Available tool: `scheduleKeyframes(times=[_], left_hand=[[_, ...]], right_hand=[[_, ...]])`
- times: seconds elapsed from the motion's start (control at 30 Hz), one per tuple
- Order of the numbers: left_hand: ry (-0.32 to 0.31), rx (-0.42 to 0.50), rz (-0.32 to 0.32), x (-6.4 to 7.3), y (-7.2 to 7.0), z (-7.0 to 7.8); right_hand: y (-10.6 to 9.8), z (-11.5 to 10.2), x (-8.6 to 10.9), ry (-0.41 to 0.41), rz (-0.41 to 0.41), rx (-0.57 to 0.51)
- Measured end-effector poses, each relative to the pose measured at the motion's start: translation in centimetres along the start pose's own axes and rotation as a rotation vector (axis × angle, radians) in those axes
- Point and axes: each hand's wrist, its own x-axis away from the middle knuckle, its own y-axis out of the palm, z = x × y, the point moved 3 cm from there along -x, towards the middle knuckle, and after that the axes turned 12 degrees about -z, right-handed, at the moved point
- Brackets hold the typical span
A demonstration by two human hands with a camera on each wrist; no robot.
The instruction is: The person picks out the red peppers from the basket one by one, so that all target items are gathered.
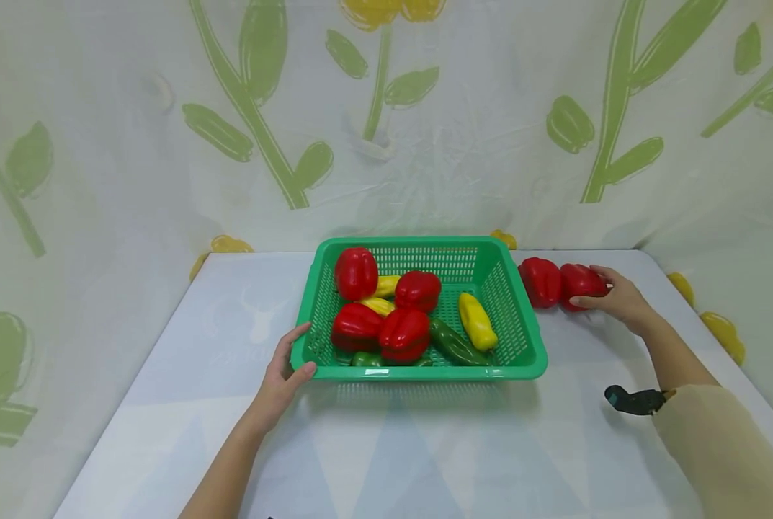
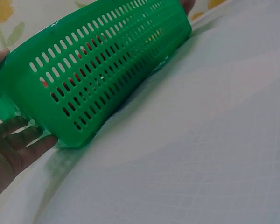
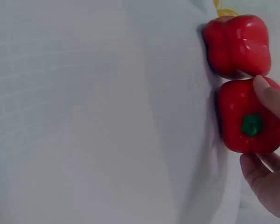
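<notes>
My left hand (image 1: pixel 277 382) grips the near left corner of a green plastic basket (image 1: pixel 418 373), thumb over the rim; in the left wrist view its fingers (image 2: pixel 35 151) lie against the slotted outer wall. Out to the right of the basket, my right hand (image 1: pixel 619 299) holds a red bell pepper (image 1: pixel 581 282) between thumb and fingers. The right wrist view shows that pepper's green stem (image 3: pixel 252 124) facing the camera. A second red bell pepper (image 1: pixel 540 282) lies right beside it, close to the basket's right side.
Inside the basket are several red bell peppers (image 1: pixel 405 335), a long yellow pepper (image 1: pixel 477 322), a long dark green pepper (image 1: pixel 454 344) and other yellow and green ones partly covered. A white cloth (image 1: pixel 373 447) covers the table. Behind hangs a flower-printed curtain (image 1: pixel 464 144).
</notes>
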Motion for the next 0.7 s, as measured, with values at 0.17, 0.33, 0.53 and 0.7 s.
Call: scheduleKeyframes(times=[0.17,0.33,0.53,0.7], left_hand=[[0.0,0.002,0.002,0.0,0.0,0.0],[0.018,0.015,-0.016,0.0,0.0,0.0],[0.024,0.022,-0.02,0.0,0.1,0.2],[0.024,0.017,-0.023,0.1,0.0,0.1]], right_hand=[[0.4,0.3,0.1,-0.006,0.027,-0.029],[0.2,-0.1,0.5,-0.031,0.031,-0.002],[-0.5,-1.0,0.7,-0.037,0.072,0.002],[-1.0,-1.9,0.8,-0.078,0.074,0.005]])
